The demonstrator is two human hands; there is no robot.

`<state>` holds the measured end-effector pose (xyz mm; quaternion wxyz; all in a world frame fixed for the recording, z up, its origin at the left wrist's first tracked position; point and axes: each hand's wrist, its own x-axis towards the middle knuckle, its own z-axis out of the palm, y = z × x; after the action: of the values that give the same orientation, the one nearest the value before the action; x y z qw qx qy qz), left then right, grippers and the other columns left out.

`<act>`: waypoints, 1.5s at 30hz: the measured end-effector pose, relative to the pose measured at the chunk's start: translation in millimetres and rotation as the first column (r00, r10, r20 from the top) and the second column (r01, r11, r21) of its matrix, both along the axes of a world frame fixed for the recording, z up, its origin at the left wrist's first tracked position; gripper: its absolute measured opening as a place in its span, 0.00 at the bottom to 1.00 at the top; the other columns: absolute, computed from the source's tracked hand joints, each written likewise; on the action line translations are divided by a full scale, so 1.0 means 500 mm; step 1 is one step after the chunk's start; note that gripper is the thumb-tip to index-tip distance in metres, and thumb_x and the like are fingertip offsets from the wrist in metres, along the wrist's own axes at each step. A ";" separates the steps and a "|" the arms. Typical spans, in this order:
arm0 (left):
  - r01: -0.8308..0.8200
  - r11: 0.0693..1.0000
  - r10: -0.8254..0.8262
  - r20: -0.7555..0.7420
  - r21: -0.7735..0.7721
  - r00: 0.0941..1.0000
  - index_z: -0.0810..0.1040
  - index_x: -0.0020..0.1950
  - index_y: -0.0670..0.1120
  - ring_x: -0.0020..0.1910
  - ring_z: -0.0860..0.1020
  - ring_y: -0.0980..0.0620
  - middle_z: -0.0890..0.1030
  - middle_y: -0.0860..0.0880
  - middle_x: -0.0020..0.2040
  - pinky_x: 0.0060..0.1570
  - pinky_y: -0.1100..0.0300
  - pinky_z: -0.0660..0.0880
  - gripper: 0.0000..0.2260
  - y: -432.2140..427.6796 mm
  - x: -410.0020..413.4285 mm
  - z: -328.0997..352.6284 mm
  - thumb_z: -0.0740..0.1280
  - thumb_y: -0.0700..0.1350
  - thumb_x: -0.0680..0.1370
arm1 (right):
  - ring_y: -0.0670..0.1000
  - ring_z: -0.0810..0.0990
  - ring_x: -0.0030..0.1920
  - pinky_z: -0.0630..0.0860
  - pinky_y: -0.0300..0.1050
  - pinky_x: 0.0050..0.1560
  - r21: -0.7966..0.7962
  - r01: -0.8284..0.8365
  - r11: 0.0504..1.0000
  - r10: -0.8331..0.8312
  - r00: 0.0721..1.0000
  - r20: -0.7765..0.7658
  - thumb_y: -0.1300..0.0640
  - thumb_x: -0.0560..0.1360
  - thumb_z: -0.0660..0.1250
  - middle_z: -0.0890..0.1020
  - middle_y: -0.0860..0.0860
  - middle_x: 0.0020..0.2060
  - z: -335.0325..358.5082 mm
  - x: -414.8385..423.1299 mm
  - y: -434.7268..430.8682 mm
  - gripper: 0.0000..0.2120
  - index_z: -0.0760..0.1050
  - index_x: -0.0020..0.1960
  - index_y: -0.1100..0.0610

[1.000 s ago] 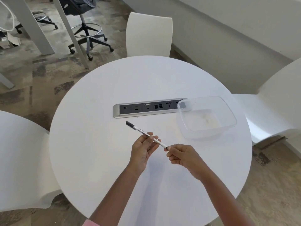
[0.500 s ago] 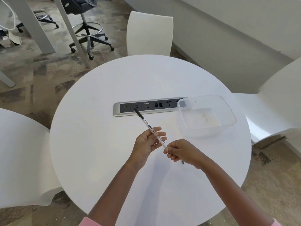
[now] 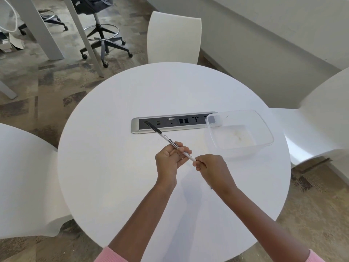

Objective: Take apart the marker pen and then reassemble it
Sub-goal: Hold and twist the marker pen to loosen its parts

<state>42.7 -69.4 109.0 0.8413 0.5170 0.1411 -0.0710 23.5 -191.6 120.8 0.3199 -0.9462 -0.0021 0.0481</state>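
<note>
**Marker pen held at both ends above the table, ready for the first pull**

The marker pen (image 3: 171, 142) is a slim white barrel with black printed lettering and a black cap pointing to 10 o'clock, toward the power strip (image 3: 173, 122); it is held in the air over the round white table (image 3: 117, 167), near its centre. The left hand (image 3: 171, 158) is closed loosely around the mid-barrel, fingers curled under it. The right hand (image 3: 209, 167) is clamped on the near end at 4 o'clock; whether that end carries a plug cannot be told. Judged step: disassembly not yet begun, cap still seated. The next move likely calls for a firm barrel grip and a straight axial pull or twist. A clear, smooth plastic tub (image 3: 239, 132) stands at 2 o'clock.
</note>
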 end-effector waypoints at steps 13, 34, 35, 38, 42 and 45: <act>-0.210 0.972 0.185 -0.205 -0.104 0.961 0.75 0.40 0.41 0.29 0.82 0.53 0.82 0.47 0.28 0.33 0.64 0.81 0.07 -0.012 0.004 0.008 0.63 0.32 0.76 | 0.52 0.78 0.31 0.74 0.44 0.34 0.235 0.153 0.960 -0.151 0.988 -0.027 0.62 0.76 0.61 0.80 0.54 0.29 -0.033 0.001 0.008 0.11 0.79 0.38 0.61; -0.049 0.976 0.046 -0.020 -0.211 0.999 0.76 0.47 0.43 0.40 0.83 0.57 0.85 0.51 0.36 0.45 0.66 0.80 0.07 -0.010 -0.013 0.003 0.61 0.33 0.77 | 0.43 0.54 0.15 0.51 0.32 0.16 0.671 0.691 0.268 -0.330 0.720 -0.610 0.54 0.75 0.58 0.59 0.44 0.14 -0.010 0.027 0.053 0.19 0.59 0.27 0.53; -0.035 0.978 0.035 -0.002 -0.204 0.999 0.76 0.47 0.43 0.41 0.83 0.57 0.85 0.51 0.37 0.46 0.66 0.80 0.08 -0.011 -0.014 0.003 0.60 0.33 0.77 | 0.43 0.54 0.15 0.51 0.32 0.16 0.668 0.696 0.264 -0.330 0.716 -0.615 0.55 0.75 0.58 0.59 0.44 0.14 -0.009 0.029 0.052 0.19 0.58 0.27 0.53; -0.082 0.980 0.085 0.011 -0.184 0.996 0.75 0.43 0.42 0.40 0.83 0.55 0.85 0.50 0.35 0.43 0.66 0.80 0.08 -0.019 -0.018 0.011 0.60 0.32 0.77 | 0.43 0.55 0.15 0.52 0.31 0.16 0.689 0.673 0.269 -0.365 0.733 -0.573 0.55 0.76 0.58 0.60 0.44 0.13 -0.006 0.034 0.057 0.20 0.59 0.26 0.54; -0.205 0.938 0.183 -0.103 -0.280 0.978 0.75 0.42 0.42 0.35 0.84 0.56 0.85 0.50 0.31 0.38 0.66 0.80 0.08 -0.034 -0.021 0.031 0.60 0.33 0.77 | 0.47 0.58 0.21 0.56 0.39 0.24 0.718 0.565 0.406 -0.507 0.793 -0.337 0.54 0.78 0.56 0.62 0.48 0.19 -0.007 0.031 0.077 0.22 0.59 0.25 0.55; -0.224 0.917 0.176 -0.170 -0.329 0.970 0.75 0.42 0.41 0.33 0.84 0.56 0.84 0.50 0.30 0.36 0.67 0.80 0.06 -0.041 -0.020 0.047 0.61 0.34 0.77 | 0.45 0.57 0.23 0.56 0.38 0.24 0.721 0.479 0.500 -0.589 0.799 -0.123 0.53 0.79 0.55 0.59 0.46 0.21 -0.011 0.024 0.082 0.24 0.56 0.25 0.54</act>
<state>32.8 -89.7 132.4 0.9101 0.3377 0.2360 -0.0434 35.6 -150.7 115.5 0.6625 -0.6953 0.2496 -0.1240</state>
